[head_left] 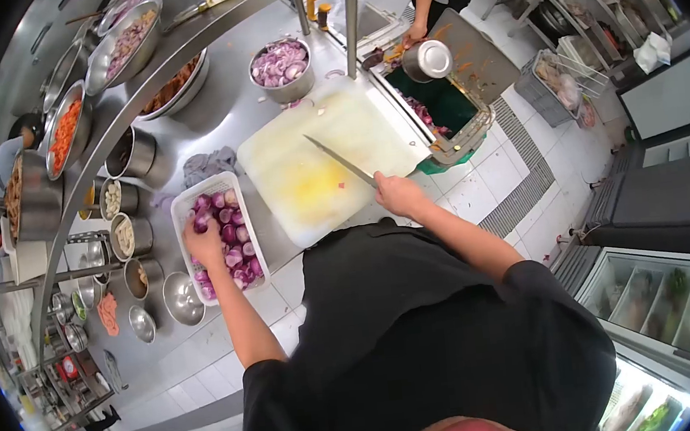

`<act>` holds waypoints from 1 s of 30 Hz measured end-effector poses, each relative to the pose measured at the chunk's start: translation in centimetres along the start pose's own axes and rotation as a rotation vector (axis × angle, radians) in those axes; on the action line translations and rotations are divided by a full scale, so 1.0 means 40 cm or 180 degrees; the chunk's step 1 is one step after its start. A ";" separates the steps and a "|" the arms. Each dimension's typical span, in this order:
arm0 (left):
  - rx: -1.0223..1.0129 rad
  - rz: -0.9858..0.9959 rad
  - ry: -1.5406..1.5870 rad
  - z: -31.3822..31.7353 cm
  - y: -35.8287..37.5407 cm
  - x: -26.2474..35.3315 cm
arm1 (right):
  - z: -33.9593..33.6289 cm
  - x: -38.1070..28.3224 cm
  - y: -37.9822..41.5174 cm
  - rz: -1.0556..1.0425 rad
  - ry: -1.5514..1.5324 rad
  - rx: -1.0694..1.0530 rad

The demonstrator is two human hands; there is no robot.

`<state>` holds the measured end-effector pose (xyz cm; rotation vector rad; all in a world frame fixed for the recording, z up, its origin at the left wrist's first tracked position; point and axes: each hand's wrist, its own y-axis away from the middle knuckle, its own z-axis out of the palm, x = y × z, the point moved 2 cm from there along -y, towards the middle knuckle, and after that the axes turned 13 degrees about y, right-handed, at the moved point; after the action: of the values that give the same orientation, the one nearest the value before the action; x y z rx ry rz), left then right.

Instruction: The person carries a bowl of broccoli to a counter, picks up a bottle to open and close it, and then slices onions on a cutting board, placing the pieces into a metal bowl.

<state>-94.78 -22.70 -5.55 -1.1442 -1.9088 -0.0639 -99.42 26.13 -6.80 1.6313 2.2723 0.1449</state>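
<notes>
Because the knife (338,158) points bare across the board (378,125) mid-frame, a careless reach by our left hand (204,241) could cut us.
Back upward, it dips among onions (235,236) in the basket (208,186), centre-left, though we cannot tell its grip; our right hand (397,194) clasps the knife, forearm stretched forward.

The right grip (395,195) is curled closed, with the right wrist (424,209) just behind it and the bare right forearm (467,235) slanting back toward the torso (449,347). Well to the left of it, the left grip (203,242) reaches forward, its back uppermost and its fingers apparently bent, the bare left forearm (244,318) stretched behind it.
</notes>
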 end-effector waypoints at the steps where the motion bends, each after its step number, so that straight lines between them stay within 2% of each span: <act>1: 0.0021 -0.0461 0.0728 -0.001 0.004 -0.010 | 0.006 -0.004 0.003 0.0007 0.0081 0.0034; 2: 0.0247 -0.1578 0.2172 0.011 0.014 -0.050 | 0.015 -0.003 0.002 0.0016 0.0163 0.0067; 4: 0.0307 -0.2643 0.5176 -0.011 0.027 -0.041 | 0.024 0.001 -0.005 0.0034 0.0182 0.0116; 8: 0.0347 -0.2753 0.5204 0.014 0.008 -0.008 | 0.049 0.008 -0.001 -0.0055 0.0131 0.0282; 10: 0.0264 -0.2025 0.4181 0.049 0.018 0.085 | 0.056 0.011 -0.002 -0.0121 0.0128 0.0418; 11: 0.0244 -0.2034 0.4170 0.077 0.030 0.114 | 0.056 0.010 -0.004 -0.0098 0.0148 0.0398; 14: -0.1171 -0.1148 0.2623 0.184 0.065 0.219 | 0.055 0.013 -0.007 -0.0084 0.0144 0.0394; 15: -0.1276 -0.0028 0.1928 0.249 0.075 0.220 | 0.055 0.015 -0.005 -0.0115 0.0126 0.0402; 17: -0.1483 0.0677 0.0870 0.308 0.116 0.314 | 0.032 0.008 0.000 -0.0063 0.0119 0.0338; 21: -0.1742 0.1133 0.0424 0.416 0.158 0.325 | 0.016 -0.004 0.006 0.0037 -0.0007 0.0109; 23: -0.2017 0.1206 -0.0300 0.430 0.164 0.333 | 0.007 -0.010 0.007 0.0124 -0.0001 0.0060; 27: -0.2083 0.1373 -0.0283 0.446 0.148 0.322 | 0.017 -0.011 0.011 0.0127 -0.0039 0.0112; 30: -0.2059 0.1057 -0.0125 0.481 0.128 0.287 | 0.028 -0.001 0.007 0.0125 -0.0001 0.0286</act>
<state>-105.76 -3.28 -11.06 -1.8888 -1.7480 -0.5069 -98.79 26.07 -7.78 1.7213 2.2777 0.0526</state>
